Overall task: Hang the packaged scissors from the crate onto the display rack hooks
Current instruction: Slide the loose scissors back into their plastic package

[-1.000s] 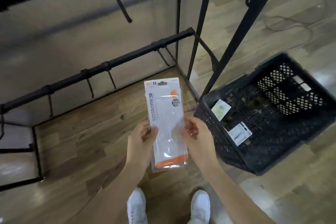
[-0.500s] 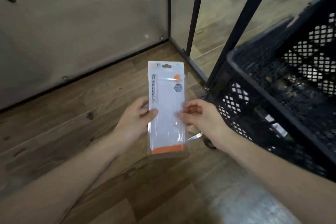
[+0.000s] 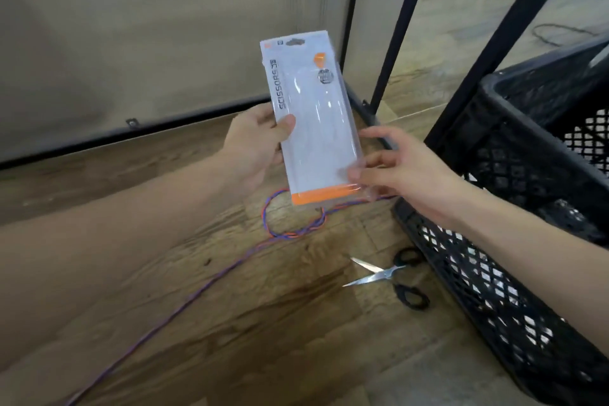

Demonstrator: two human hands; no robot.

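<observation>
Gripped along its left edge by our left hand (image 3: 253, 145), thumb on the front and fingers curled behind, the scissors package (image 3: 311, 115) stands nearly upright in the air above the wooden floor (image 3: 230, 323). Our right hand (image 3: 405, 175) pinches its lower right corner (just above the orange strip). We see the black crate (image 3: 514, 241) just to the right, close by the black rack legs (image 3: 400, 23). Below the package, a twisted purple-orange cord (image 3: 204, 287) loops across the floor, and loose open scissors (image 3: 389, 277) lie beside the crate wall.
</observation>
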